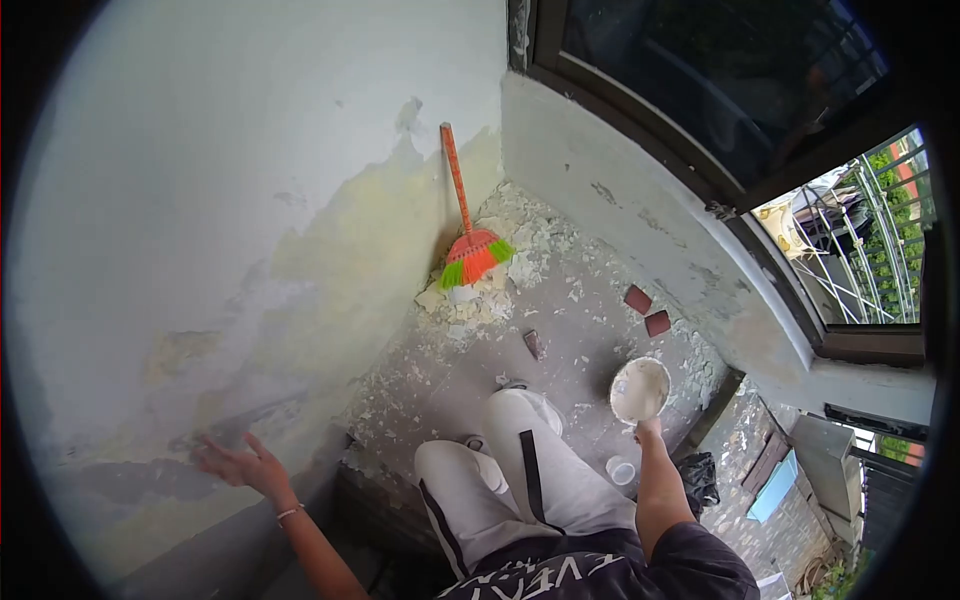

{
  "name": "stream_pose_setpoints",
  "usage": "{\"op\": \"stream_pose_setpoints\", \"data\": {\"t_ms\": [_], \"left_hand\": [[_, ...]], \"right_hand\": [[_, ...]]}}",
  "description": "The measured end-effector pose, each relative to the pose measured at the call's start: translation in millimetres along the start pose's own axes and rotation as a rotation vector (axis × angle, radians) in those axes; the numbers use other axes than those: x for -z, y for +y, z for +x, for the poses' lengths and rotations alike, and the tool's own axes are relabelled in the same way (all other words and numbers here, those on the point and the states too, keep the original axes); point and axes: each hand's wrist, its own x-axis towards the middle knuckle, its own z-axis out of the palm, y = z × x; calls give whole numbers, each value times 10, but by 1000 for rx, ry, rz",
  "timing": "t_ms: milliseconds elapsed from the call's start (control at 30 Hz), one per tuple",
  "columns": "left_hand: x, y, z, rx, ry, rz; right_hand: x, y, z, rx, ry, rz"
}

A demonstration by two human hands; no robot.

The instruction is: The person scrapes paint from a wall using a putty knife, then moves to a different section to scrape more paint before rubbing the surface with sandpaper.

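Note:
My left hand (243, 470) is spread out at the lower part of the patchy wall (215, 380), fingers apart and nothing in them. My right hand (648, 428) grips the near rim of a round bowl (640, 388), held out over the floor to the right of my knees. Whitish residue coats the bowl's inside. Below it on the floor is a small clear plastic cup (620, 470), and two dark red square pieces (638, 298) lie farther off by the right wall.
An orange broom (468, 245) with green-tipped bristles leans in the corner among peeled paint flakes (530, 225). A small dark block (533, 345) lies mid-floor. A black bag (698, 480) sits at the ledge on my right, below a dark-framed window (740, 190).

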Motion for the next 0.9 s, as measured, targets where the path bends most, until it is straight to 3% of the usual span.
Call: {"op": "stream_pose_setpoints", "data": {"t_ms": [67,133,267,333,400,433,533,633,733,833,900], "left_hand": [[-387,51,81,-65,221,126],[-909,-168,188,-224,457,136],[-1593,-148,294,-101,548,117],[-1752,-105,418,-91,628,118],[-1726,-2,447,-112,707,84],[-1728,12,442,-112,716,81],[-1724,14,441,-100,693,38],[-1699,-39,391,-69,606,62],[-1616,-36,357,-88,498,9],[-1512,-57,284,-95,356,1],[-1474,-61,238,-115,300,-14]], "right_hand": [[-721,335,1028,129,362,-123],[-1038,128,1202,6,396,-58],[-1437,-593,835,-206,487,-145],[-1830,-818,923,-153,667,-412],[-2253,-859,987,298,1101,-551],[-2250,-1071,827,412,810,-492],[-2640,-1546,794,889,420,-425],[-3096,-1905,806,834,179,-412],[-3706,-2178,1219,622,75,-472],[-3435,-2367,520,526,75,-418],[-3393,-2492,490,572,-40,-452]]}}
